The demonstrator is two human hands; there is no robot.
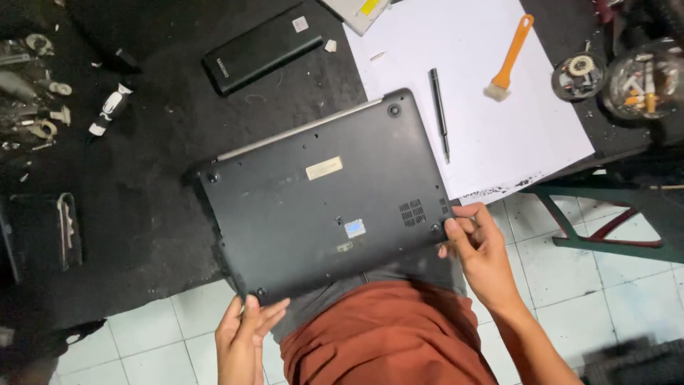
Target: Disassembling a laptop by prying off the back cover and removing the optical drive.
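A black laptop [324, 199] lay base-up at the centre, half on the dark table [142, 214], half over the person's lap. It looked rigid, fairly heavy and smooth, best held by its corners. The right hand [479, 249] pinched the 4 o'clock corner; the left hand [246, 335] touched the 7 o'clock corner, grip unclear. A white sheet [484, 85] at 1 o'clock carried a brush [507, 60] and pen [439, 114], close beside the laptop.
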